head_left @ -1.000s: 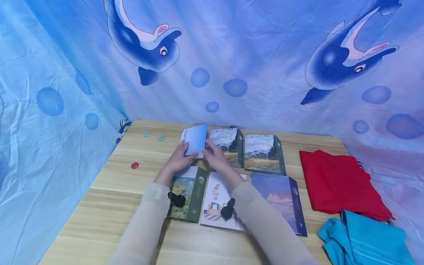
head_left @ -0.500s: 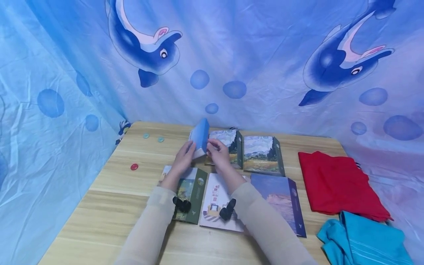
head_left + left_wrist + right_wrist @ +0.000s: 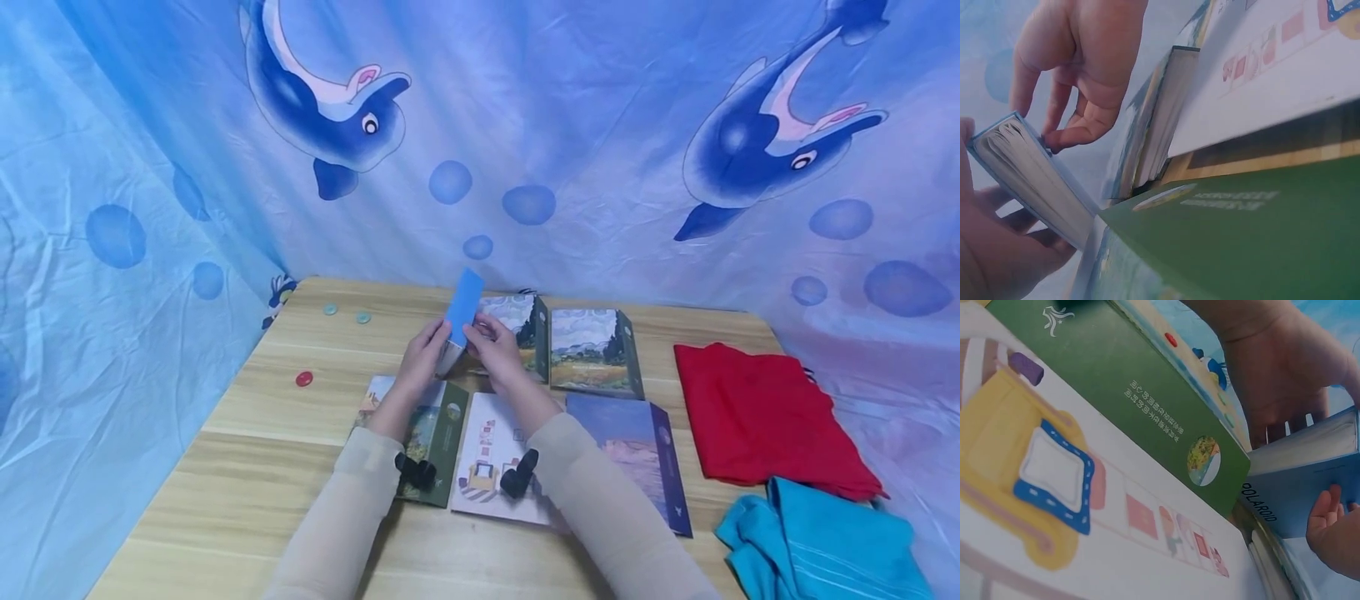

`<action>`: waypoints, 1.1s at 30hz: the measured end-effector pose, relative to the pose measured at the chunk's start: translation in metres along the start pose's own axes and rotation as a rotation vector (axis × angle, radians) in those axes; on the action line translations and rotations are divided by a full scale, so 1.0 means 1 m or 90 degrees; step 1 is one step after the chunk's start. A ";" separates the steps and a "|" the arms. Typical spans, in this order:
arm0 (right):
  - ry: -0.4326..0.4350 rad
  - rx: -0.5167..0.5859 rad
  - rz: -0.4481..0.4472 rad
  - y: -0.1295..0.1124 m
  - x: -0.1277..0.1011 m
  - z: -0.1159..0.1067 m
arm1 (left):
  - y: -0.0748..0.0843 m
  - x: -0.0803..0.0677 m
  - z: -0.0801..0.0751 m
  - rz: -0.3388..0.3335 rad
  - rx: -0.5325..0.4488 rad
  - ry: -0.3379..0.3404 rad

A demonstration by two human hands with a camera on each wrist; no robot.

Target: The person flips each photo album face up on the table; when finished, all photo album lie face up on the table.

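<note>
A small blue book [image 3: 459, 317] stands tilted up on its lower edge near the back of the wooden table [image 3: 247, 467]. My left hand [image 3: 423, 354] holds its left side and my right hand [image 3: 491, 346] grips its right side. The left wrist view shows the blue book [image 3: 1035, 181] with its page edges, my left hand [image 3: 997, 250] under it and the right hand's fingers [image 3: 1075, 134] on its cover. In the right wrist view the blue book [image 3: 1310, 487] reads "POLAROID", with my right hand's fingers [image 3: 1332, 525] on it and the left hand [image 3: 1285, 375] behind.
Several painting-cover books lie flat: a green-spined one [image 3: 431, 442], a white one [image 3: 491, 458], a purple one [image 3: 637, 450], two landscapes [image 3: 592, 350] behind. A red cloth [image 3: 757, 417] and a teal cloth [image 3: 817, 542] lie right. A red disc [image 3: 303, 379] and two small teal discs [image 3: 363, 317] lie left.
The blue book lay nearly flat a second ago; both hands have raised it onto its edge, turning it to stand upright, narrow side toward me.
</note>
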State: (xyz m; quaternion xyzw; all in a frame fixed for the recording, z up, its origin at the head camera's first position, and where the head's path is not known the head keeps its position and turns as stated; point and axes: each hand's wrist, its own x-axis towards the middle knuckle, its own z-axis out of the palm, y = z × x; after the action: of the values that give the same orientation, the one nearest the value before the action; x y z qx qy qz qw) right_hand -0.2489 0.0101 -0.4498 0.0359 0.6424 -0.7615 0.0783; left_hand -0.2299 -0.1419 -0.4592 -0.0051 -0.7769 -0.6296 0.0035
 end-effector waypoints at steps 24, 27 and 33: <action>-0.172 -0.389 -0.071 0.020 -0.003 0.013 | -0.017 0.003 -0.035 0.012 0.015 0.101; -0.199 -0.430 -0.076 0.021 -0.005 0.014 | -0.020 0.009 -0.045 -0.036 0.081 0.087; -0.216 -0.424 -0.071 0.019 -0.005 0.009 | -0.025 0.015 -0.058 -0.080 0.160 0.013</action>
State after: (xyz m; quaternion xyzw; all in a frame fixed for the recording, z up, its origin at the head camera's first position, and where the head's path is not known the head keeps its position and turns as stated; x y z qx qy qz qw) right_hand -0.2404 -0.0020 -0.4663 -0.1532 0.8336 -0.5090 0.1498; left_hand -0.2457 -0.2036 -0.4717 0.0506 -0.8481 -0.5266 -0.0277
